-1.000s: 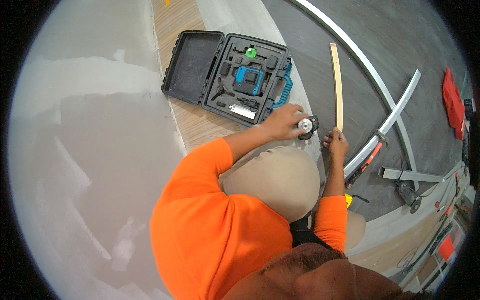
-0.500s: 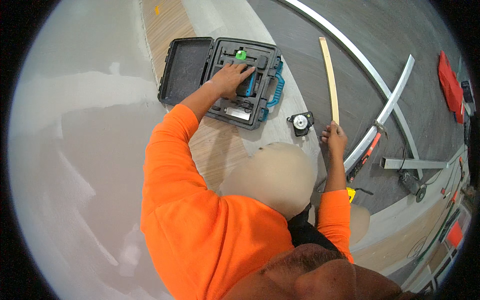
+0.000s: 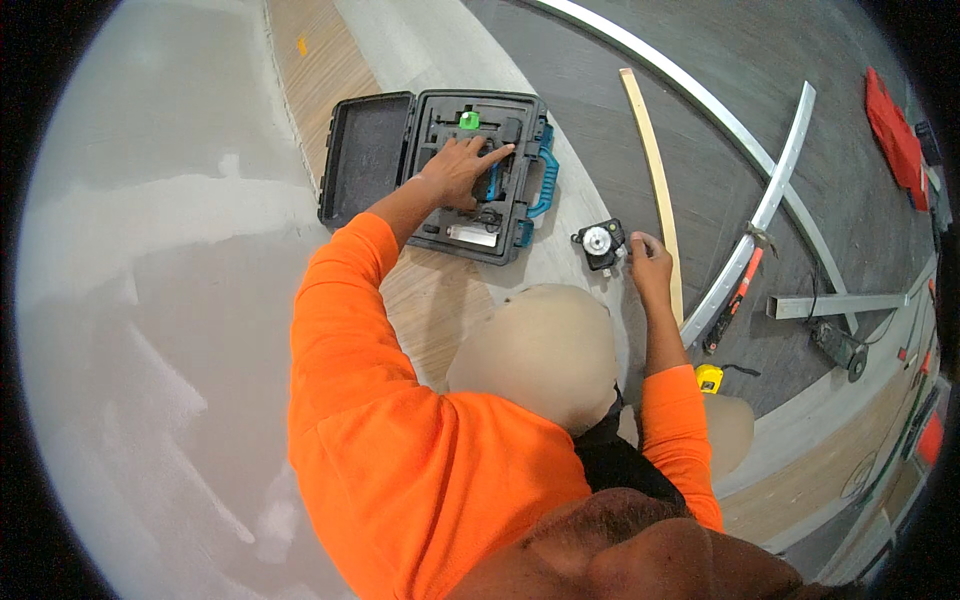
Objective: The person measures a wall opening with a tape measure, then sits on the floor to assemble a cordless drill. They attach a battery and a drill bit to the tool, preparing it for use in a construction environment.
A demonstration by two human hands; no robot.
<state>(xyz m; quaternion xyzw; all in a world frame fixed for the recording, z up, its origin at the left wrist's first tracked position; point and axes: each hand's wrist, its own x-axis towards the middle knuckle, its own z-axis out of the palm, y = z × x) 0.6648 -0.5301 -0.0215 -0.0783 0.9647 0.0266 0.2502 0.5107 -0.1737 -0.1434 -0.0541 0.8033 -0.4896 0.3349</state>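
Observation:
My left hand (image 3: 460, 170) reaches over the open black tool case (image 3: 513, 235), fingers spread across a blue and dark device (image 3: 490, 182) in the foam; its palm hides part of that device. A green-topped piece (image 3: 469, 120) sits above my fingers, and a silver-white block (image 3: 472, 235) lies in a lower slot. My right hand (image 3: 652, 262) is just right of a small black mount (image 3: 600, 243) with a round silver dial, its fingers partly curled and thumb apart. Nothing shows between them. Beside that hand, a pale wooden strip (image 3: 655, 165) lies on the floor.
Curved-looking metal channels (image 3: 735, 140) cross on the dark floor to the right. Near them lie a red-and-black cutter-like tool (image 3: 735, 300), a yellow tape measure (image 3: 709, 378), a corded power tool (image 3: 838, 345) and a red cloth or bag (image 3: 895, 140). A pale wall (image 3: 170, 300) stands at left.
My right hand has come off the wooden strip and shifted left to beside the black mount. My left hand stays over the case, slightly lower on its contents. The view has shifted a little.

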